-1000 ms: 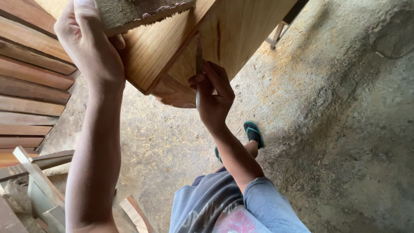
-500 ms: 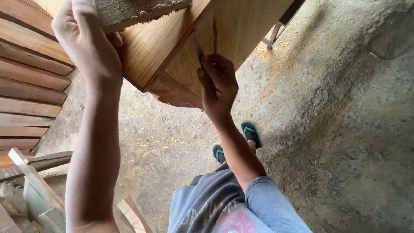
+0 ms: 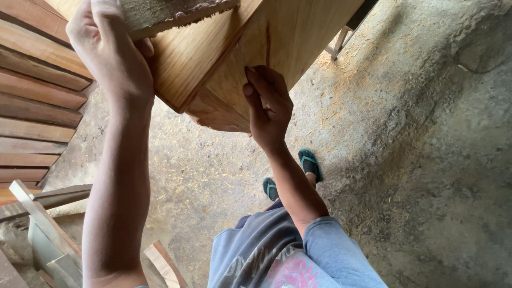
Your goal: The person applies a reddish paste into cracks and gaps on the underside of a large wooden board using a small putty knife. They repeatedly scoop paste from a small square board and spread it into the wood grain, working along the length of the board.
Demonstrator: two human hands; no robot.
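A light-brown wooden box-like piece (image 3: 213, 58) with a rough sawn edge fills the top of the view, tilted corner-down. My left hand (image 3: 109, 58) grips its upper left edge, fingers wrapped over the rough rim. Curled into a fist, my right hand (image 3: 269, 104) presses against the lower face of the wood, just below a dark narrow slit (image 3: 268, 45). The thin tool in that fist is almost fully hidden by the fingers.
Dark wooden planks (image 3: 37, 106) are stacked at the left. Pale offcuts and slats (image 3: 45, 234) lie at the lower left. Below is a concrete floor with sawdust (image 3: 416, 160) and my feet in teal sandals (image 3: 309, 162). A wooden frame leg (image 3: 338, 42) stands at the top right.
My right hand has slid upward along the wood face toward the slit, and the thin tool that showed above the fingers is now covered. My left hand keeps its grip.
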